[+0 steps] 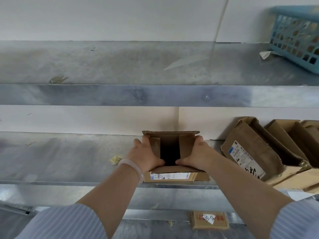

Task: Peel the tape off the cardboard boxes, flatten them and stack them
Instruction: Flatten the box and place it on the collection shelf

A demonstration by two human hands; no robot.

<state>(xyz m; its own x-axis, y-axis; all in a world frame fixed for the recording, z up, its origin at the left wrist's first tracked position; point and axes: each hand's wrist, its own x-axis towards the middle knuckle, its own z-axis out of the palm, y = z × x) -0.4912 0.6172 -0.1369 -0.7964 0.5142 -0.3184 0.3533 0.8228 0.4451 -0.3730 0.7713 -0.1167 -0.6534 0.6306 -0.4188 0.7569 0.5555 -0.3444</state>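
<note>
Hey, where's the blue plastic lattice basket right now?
In the head view, the blue plastic lattice basket sits at the far right of the upper metal shelf, above the leaning brown cardboard boxes on the lower shelf.

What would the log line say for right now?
left hand: grips open box left side | right hand: grips its right side | box: upright on metal shelf

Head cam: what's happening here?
A person grips an open box on a metal shelf, with the left hand and right hand on its two sides and the thumbs at the opening's near edge. Its top flaps are open and it is not flattened yet. More boxes lean against the wall to the right. A basket sits on the shelf above.
</note>
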